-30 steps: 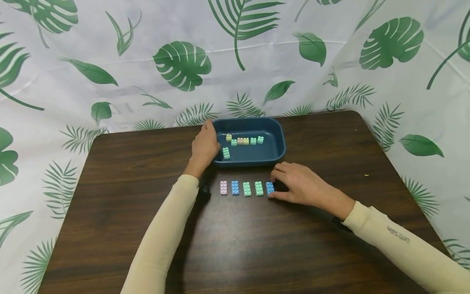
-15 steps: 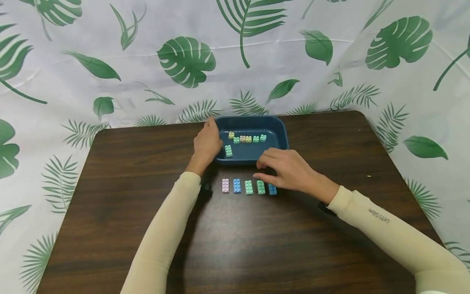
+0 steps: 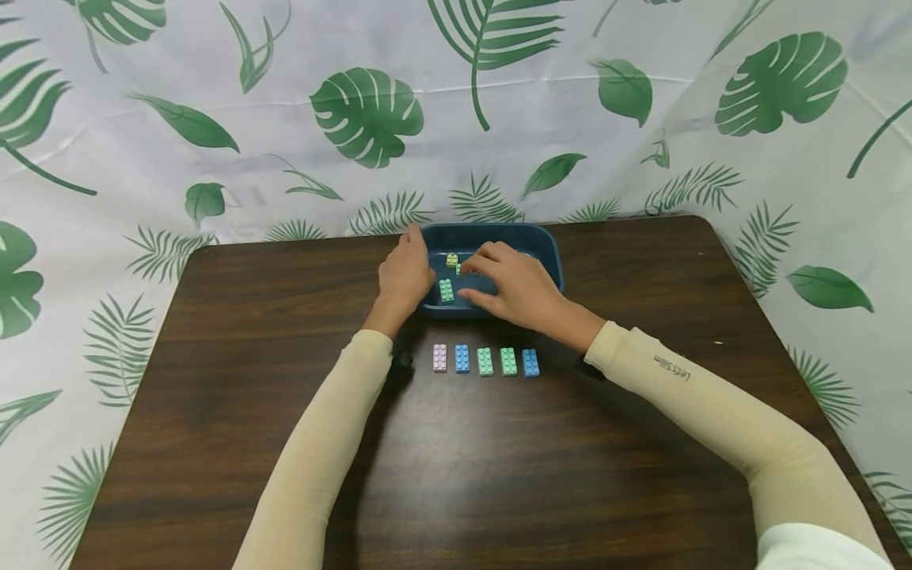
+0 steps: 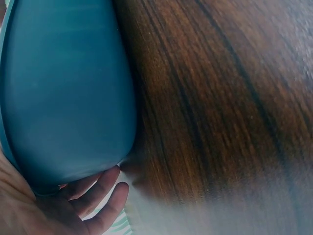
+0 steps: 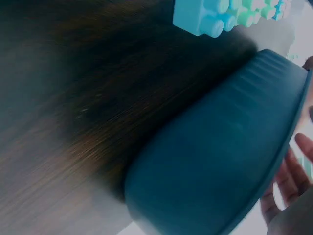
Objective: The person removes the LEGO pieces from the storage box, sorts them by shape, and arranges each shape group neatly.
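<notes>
Moved since the earlier frame: right grip, from beside the right-end blue brick to above the tray. Head view: tray, dark blue, rounded corners, near the far edge of the dark wood-grain surface. Left grip at the tray's left end, clasping the rim. Right grip over the tray's interior, fingers curved, thumb set apart from them; contact with the small green brick just beside the fingertips not determinable. Also inside the tray: one small yellow brick, toward the back left; one long green brick, toward the front left; remainder of the interior partly hidden by the right grip. In front of the tray, set apart in a row, left to right: pink brick, left blue brick, left green brick, right green brick, right-end blue brick. Left wrist view: tray's smooth outer wall; fingers of the left grip curled beneath its end, palm against the rim. Right wrist view: tray's outer wall at an angle; studded bricks of the row at the top edge; fingers of the right grip past the rim, loosely spread.
</notes>
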The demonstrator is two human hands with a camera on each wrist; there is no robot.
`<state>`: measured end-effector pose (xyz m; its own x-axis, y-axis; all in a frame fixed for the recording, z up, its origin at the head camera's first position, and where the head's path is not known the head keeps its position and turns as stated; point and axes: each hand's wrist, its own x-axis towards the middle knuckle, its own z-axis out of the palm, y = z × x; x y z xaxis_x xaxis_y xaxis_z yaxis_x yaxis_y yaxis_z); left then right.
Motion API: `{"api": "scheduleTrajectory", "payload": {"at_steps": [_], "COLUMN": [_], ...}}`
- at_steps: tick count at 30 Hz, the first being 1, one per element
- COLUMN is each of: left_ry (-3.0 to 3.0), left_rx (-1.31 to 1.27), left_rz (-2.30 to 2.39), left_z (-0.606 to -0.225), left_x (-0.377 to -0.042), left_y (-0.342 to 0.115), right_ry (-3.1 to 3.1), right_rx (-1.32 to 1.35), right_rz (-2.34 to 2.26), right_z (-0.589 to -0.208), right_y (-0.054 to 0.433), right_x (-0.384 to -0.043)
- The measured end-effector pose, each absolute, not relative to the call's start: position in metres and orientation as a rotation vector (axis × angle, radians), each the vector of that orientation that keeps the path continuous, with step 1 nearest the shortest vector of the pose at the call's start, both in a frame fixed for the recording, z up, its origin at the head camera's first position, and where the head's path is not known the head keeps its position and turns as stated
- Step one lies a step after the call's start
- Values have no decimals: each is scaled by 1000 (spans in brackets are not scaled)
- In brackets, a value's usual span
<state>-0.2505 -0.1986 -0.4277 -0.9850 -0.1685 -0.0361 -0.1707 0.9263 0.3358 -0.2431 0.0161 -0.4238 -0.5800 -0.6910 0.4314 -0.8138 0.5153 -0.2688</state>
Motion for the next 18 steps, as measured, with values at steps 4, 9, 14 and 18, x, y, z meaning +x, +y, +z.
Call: {"api": "scheduleTrajectory", "payload": {"at_steps": [4, 9, 14, 18], "left_ry": [3079, 3081, 3086, 3092], "left_rx": [-258, -242, -248, -252], "left_rz": [525, 514, 505, 504], "left_z": [-428, -428, -427, -427], "left_x": [-252, -253, -253, -251], "left_y": [-198, -198, -198, -199], "right_ry": [-2631, -2755, -2826, -2846], "right_rx": [1200, 1126, 1158, 1197], "right_rz": [569, 441, 326, 242], "right_z": [-426, -423, -422, -422], "right_y": [4, -10, -21, -27], "right_x": [-250, -258, -263, -264]}}
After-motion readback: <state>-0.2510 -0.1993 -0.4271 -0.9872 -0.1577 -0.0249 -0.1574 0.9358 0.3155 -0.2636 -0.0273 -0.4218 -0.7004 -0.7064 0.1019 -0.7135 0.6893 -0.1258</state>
